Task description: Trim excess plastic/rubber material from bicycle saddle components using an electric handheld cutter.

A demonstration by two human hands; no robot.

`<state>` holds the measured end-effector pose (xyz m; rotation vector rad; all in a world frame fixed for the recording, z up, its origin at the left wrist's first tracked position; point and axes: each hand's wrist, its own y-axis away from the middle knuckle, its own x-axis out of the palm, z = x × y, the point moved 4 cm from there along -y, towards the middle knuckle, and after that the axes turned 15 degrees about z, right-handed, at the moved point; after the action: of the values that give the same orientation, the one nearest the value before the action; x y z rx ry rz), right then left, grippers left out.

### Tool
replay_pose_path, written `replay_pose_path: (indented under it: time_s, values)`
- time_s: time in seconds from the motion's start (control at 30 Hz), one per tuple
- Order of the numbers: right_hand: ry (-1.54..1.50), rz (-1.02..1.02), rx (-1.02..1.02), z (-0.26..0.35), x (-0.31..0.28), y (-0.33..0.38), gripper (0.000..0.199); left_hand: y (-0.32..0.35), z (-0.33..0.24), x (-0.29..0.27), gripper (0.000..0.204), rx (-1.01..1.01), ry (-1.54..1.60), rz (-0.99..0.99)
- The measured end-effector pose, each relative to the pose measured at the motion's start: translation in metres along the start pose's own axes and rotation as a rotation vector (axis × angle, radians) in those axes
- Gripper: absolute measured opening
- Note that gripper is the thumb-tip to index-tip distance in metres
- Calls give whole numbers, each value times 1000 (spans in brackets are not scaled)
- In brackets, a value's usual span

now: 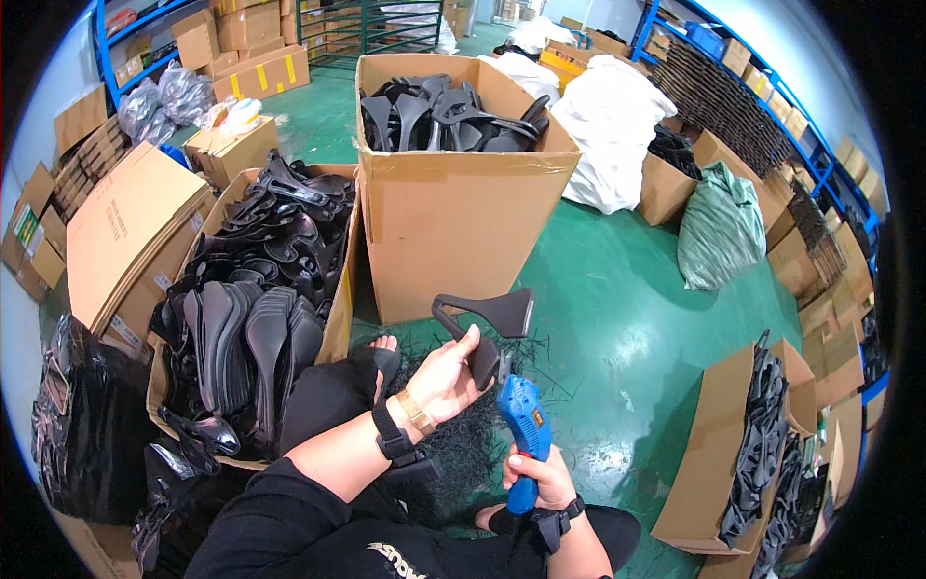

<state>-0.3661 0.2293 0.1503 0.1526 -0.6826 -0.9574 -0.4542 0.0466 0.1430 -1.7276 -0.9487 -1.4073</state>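
Black moulded plastic sole piece (482, 323) held above green floor (617, 318), long axis running left to right, left hand (446, 376) grip clenched on its lower stem, right hand (540, 478) grip clenched around blue handheld cutter (523, 434) pointing far, black plastic trimmings (463, 439) beneath.

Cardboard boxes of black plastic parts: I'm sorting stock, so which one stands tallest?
The upright brown cardboard box straight ahead, beyond the left hand; it rises above the lower, overflowing box at the left.

Ahead of you stood a tall brown cardboard box (453, 207). Left of it sat a lower open carton (340, 318); right of it, a white sack (610, 135) and a green bag (719, 227).
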Motion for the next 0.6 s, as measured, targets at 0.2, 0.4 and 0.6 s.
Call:
replay_pose_path:
  time_s: [0.2,0.4,0.6]
  values:
    - [-48,43,35,-6,2,-7,21,4,5,13,22,-34,36,69]
    - [-60,53,-29,-5,1,-8,21,4,0,17,20,89,-420,-115]
    - [-134,183,6,-16,-5,-4,18,-1,-23,15,48,336,-704,-220]
